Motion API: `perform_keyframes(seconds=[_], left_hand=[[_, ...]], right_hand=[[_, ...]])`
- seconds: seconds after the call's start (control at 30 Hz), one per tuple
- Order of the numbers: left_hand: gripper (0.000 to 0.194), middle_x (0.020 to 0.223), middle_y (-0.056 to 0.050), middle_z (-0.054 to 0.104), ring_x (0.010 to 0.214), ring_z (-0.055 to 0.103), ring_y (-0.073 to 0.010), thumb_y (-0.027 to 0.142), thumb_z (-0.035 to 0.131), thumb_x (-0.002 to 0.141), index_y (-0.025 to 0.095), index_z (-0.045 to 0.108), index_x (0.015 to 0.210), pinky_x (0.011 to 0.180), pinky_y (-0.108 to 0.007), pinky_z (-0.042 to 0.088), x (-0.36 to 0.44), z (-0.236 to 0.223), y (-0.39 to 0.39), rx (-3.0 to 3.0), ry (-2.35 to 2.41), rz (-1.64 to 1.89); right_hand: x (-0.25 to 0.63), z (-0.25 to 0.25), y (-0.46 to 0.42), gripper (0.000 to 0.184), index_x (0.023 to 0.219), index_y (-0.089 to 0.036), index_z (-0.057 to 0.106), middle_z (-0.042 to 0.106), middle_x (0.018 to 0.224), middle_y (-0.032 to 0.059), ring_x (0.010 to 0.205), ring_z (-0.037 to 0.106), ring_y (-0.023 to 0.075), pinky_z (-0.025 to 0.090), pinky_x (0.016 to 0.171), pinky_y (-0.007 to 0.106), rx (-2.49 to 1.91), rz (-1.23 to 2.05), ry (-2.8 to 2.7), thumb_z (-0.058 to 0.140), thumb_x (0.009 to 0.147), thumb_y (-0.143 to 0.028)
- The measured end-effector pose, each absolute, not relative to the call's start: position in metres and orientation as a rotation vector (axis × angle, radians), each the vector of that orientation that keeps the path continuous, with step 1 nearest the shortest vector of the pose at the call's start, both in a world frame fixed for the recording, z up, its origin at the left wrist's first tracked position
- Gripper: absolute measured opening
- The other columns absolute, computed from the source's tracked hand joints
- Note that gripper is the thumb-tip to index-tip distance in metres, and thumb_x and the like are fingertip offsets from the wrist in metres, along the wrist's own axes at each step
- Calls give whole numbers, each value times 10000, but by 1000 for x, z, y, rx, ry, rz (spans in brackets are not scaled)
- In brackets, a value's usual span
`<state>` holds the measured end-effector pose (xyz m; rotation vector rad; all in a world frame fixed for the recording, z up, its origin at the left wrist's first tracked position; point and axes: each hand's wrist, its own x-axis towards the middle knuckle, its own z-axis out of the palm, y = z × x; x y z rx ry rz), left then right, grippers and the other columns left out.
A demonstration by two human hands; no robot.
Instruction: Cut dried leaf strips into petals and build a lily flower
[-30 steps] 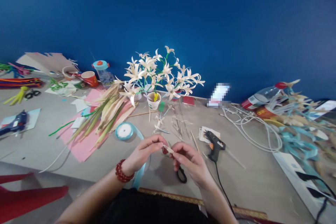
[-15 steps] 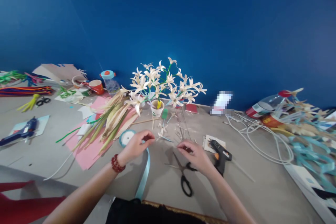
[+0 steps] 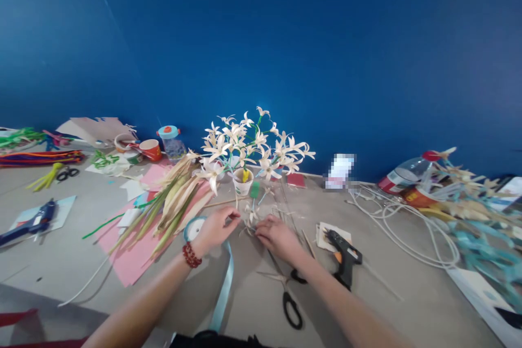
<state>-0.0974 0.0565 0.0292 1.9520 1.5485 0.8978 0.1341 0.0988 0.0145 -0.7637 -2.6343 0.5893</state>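
Note:
My left hand (image 3: 217, 229), with a red bead bracelet (image 3: 191, 255), hovers beside the blue ribbon roll (image 3: 194, 229). Its fingers are curled in a loose pinch; anything in them is too small to make out. My right hand (image 3: 278, 236) reaches down to the table, its fingertips closed on a small white flower (image 3: 250, 220) with a thin stem, partly hidden by the fingers. Black-handled scissors (image 3: 291, 310) lie partly under my right forearm. A cup (image 3: 242, 187) holding many-petalled white flowers (image 3: 240, 144) stands behind my hands.
A black glue gun (image 3: 345, 258) lies on the right near a coiled white cable (image 3: 408, 250) and a bottle (image 3: 402, 174). Dried husks (image 3: 171, 201) rest on pink paper (image 3: 122, 261) at the left. Farther left is a blue glue gun (image 3: 38, 220).
My hands have parted from the pale piece they pinched together. The scissors now lie on the table. My right hand has moved forward and left to the small flower.

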Motion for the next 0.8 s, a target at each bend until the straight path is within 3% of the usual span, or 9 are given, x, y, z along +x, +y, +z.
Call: perform_keyframes(seconds=[0.27, 0.5, 0.67, 0.8], left_hand=[[168, 846, -44, 687, 802, 639, -191, 254, 488, 903, 180, 633, 859, 714, -277, 488, -104, 33, 58, 1871, 1559, 1040], [163, 860, -50, 698, 812, 636, -194, 241, 510, 893, 178, 654, 849, 756, -291, 488, -102, 30, 54, 1846, 1502, 1106], [186, 864, -55, 701, 821, 638, -198, 265, 498, 906, 182, 656, 855, 772, -301, 493, -106, 29, 53, 1838, 1517, 1103], [190, 848, -48, 702, 801, 642, -196, 270, 494, 905, 180, 654, 853, 749, -289, 490, -106, 26, 56, 1827, 1506, 1073]], right_hand=[[147, 26, 153, 234, 972, -240, 723, 739, 1034, 79, 976, 612, 247, 451, 924, 433, -741, 484, -2517, 493, 936, -221], [138, 13, 187, 170, 863, -241, 731, 734, 1010, 60, 990, 628, 225, 477, 914, 375, -757, 519, -2485, 566, 901, -254], [152, 16, 178, 182, 909, -214, 720, 654, 1110, 107, 988, 634, 231, 519, 784, 333, -864, 602, -2391, 545, 913, -266], [159, 19, 153, 182, 917, -212, 724, 667, 978, 77, 839, 646, 194, 515, 691, 287, -893, 725, -2403, 547, 914, -256]])
